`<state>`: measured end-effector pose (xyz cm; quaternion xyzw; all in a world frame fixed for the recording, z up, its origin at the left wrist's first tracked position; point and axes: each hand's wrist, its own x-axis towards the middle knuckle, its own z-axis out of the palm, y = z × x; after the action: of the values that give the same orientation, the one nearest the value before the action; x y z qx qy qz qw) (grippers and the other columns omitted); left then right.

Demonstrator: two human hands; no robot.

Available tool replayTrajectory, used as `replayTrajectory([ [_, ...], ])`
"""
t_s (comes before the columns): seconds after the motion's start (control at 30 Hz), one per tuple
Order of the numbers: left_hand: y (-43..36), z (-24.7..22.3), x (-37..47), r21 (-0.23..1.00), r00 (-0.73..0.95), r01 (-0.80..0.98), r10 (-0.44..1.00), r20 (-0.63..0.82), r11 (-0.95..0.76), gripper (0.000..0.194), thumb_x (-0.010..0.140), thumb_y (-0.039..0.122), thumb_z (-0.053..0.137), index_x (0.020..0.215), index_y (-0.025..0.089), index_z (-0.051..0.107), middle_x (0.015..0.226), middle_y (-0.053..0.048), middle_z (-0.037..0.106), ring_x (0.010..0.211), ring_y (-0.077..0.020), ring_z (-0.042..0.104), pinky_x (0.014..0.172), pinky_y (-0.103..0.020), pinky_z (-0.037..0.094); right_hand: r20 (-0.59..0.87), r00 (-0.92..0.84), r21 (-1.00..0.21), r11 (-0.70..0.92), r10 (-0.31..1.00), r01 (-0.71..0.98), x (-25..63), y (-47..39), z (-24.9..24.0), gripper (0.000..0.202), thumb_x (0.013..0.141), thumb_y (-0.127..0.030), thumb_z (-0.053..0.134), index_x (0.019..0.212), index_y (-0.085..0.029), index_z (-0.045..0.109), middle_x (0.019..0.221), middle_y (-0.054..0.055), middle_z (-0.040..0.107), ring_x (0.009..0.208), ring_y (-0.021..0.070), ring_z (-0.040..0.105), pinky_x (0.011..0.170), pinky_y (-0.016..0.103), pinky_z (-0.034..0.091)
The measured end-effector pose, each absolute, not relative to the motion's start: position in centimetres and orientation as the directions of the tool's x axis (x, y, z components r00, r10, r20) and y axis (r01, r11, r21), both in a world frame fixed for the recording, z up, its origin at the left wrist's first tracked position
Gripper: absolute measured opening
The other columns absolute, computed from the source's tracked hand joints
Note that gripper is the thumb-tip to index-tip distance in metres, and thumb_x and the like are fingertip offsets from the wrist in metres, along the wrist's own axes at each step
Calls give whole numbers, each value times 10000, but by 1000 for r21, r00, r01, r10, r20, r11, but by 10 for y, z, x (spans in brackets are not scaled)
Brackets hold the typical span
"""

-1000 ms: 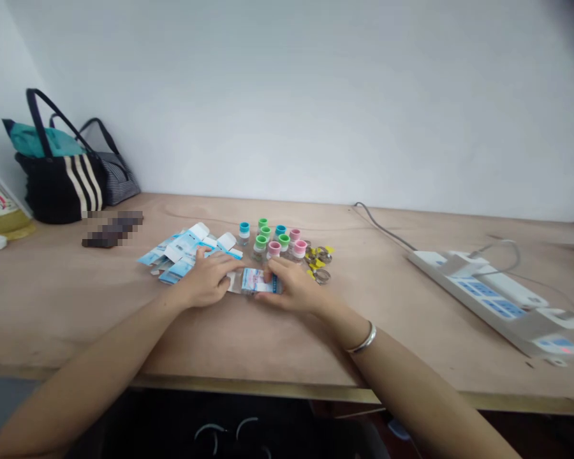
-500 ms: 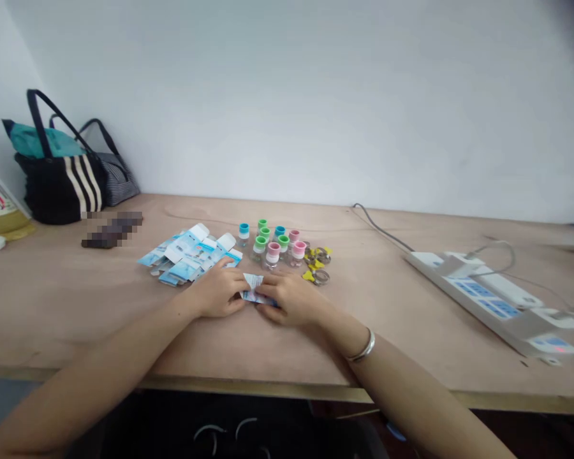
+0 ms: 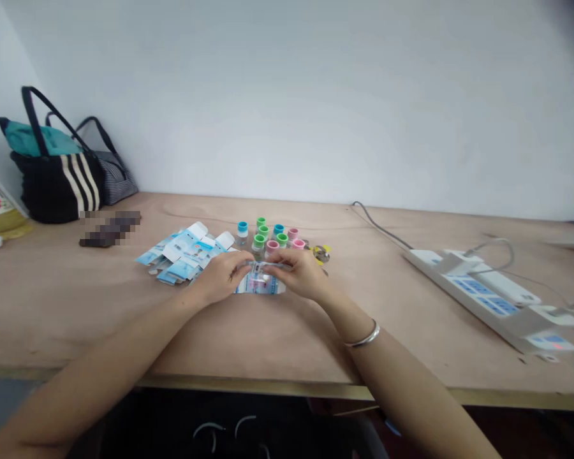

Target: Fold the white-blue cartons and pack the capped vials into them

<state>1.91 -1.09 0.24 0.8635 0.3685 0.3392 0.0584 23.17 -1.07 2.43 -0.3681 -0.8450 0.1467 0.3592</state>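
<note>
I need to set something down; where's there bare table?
Bare tabletop lies between the yellow-tabbed rings and power strip, and between the held carton and front edge. Crowded: the carton pile, bottles, left hand and right hand.

Carton (image 3: 259, 284) — white, blue, pink-printed

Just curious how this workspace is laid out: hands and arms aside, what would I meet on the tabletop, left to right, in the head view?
Bottle of yellow liquid, black bag with white stripes, blue-and-white cartons, small colour-topped bottles, yellow-tabbed rings, power strip.
</note>
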Motion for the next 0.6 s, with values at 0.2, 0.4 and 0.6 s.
replayTrajectory([
  [0.2,-17,-5,20,41,628,683,615,476,-729,173,860,264,489,804,212,644,807,-20,668,866,-198,597,967,-453,272,360,-637,-243,728,682,641,229,-13,12,72,719,-120,609,670,-172,605,684,17,646,626,119,565,560,203,355],
  [0.4,-21,8,16,27,572,726,624,532,-687,216,883,302,469,862,229,672,834,-30,694,834,-183,610,860,-368,339,464,-589,-270,739,661,617,230,-18,18,201,784,-334,620,907,-178,597,905,74,668,789,175,607,638,247,428],
  [0.6,-15,45,-37,213,193,875,717,670,-435,253,825,376,513,983,257,672,929,-14,716,846,-195,635,837,-333,377,574,-379,-387,648,726,656,233,-18,19,402,816,-375,574,1151,-168,495,940,84,648,722,156,601,582,247,441],
])
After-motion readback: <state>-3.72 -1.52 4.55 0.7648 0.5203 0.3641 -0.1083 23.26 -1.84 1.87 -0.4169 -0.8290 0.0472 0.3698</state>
